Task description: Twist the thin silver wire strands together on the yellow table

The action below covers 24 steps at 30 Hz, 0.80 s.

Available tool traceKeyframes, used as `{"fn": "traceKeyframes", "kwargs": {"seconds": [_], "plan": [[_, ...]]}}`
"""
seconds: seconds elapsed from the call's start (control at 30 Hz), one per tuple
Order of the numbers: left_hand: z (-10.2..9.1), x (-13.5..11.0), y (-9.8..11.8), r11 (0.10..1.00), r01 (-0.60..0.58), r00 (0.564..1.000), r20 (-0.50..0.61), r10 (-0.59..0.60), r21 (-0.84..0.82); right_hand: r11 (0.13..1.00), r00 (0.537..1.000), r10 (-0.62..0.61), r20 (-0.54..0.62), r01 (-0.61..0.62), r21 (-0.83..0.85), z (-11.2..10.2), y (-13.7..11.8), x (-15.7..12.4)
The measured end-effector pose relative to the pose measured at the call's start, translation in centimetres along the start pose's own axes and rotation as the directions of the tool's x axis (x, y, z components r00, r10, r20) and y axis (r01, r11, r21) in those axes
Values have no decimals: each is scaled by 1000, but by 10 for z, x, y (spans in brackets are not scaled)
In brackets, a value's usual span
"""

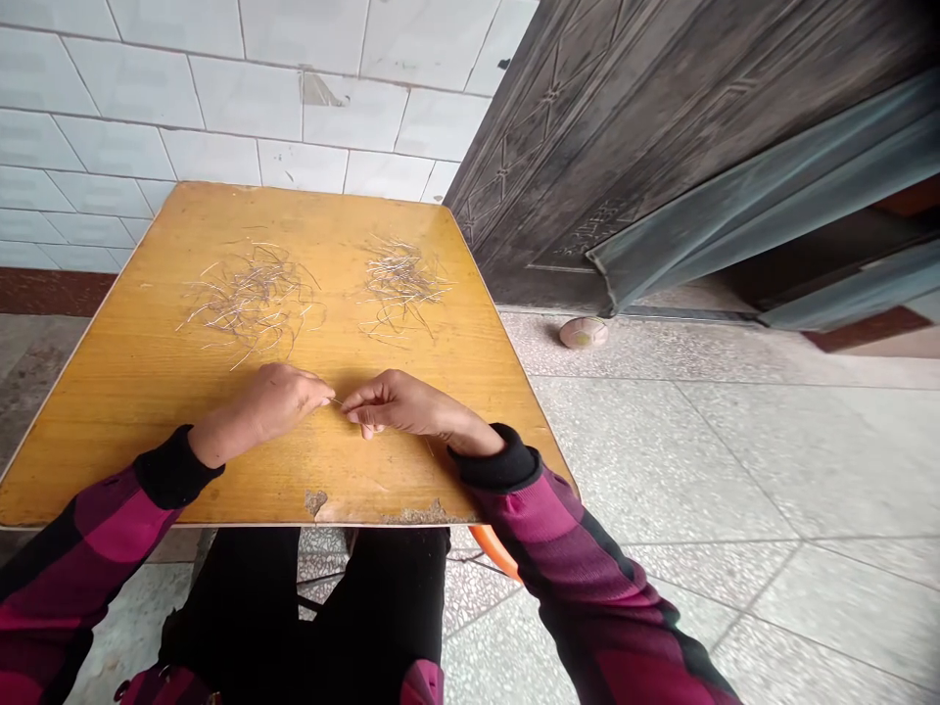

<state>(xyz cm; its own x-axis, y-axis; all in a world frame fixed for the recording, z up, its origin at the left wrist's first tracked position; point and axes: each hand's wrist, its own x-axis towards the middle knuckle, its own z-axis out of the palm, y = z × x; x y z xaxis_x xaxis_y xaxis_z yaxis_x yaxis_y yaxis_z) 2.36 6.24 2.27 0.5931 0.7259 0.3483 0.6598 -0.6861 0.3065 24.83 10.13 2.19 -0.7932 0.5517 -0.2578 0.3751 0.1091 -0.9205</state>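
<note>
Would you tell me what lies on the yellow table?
The yellow tabletop holds a heap of thin wires, a second heap, the left hand and the right hand. The wood beneath the hands is hidden.

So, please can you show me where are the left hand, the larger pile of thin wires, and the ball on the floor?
left hand (268, 403): head view, on the back of the hand
larger pile of thin wires (250, 302): head view, on the middle of the pile
ball (584, 333): head view, on its visible middle

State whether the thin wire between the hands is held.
Held: thin silver wire pinched between left hand and right hand fingertips, above yellow wooden tabletop.
</note>
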Motion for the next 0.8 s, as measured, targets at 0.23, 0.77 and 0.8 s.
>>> {"fn": "traceKeyframes", "kwargs": {"seconds": [0.23, 0.77, 0.8], "plan": [[10, -1, -4, 988, 56, 997, -67, -47, 141, 991, 987, -73, -143, 56, -121, 7, -2, 0], [17, 7, -10, 983, 137, 978, -174, -115, 122, 506, 906, -168, -388, -259, -823, 35, -19, -9], [16, 8, -9, 979, 139, 980, -162, -115, 147, 491, 902, -187, -390, -258, -832, 35, -19, -9]]}}
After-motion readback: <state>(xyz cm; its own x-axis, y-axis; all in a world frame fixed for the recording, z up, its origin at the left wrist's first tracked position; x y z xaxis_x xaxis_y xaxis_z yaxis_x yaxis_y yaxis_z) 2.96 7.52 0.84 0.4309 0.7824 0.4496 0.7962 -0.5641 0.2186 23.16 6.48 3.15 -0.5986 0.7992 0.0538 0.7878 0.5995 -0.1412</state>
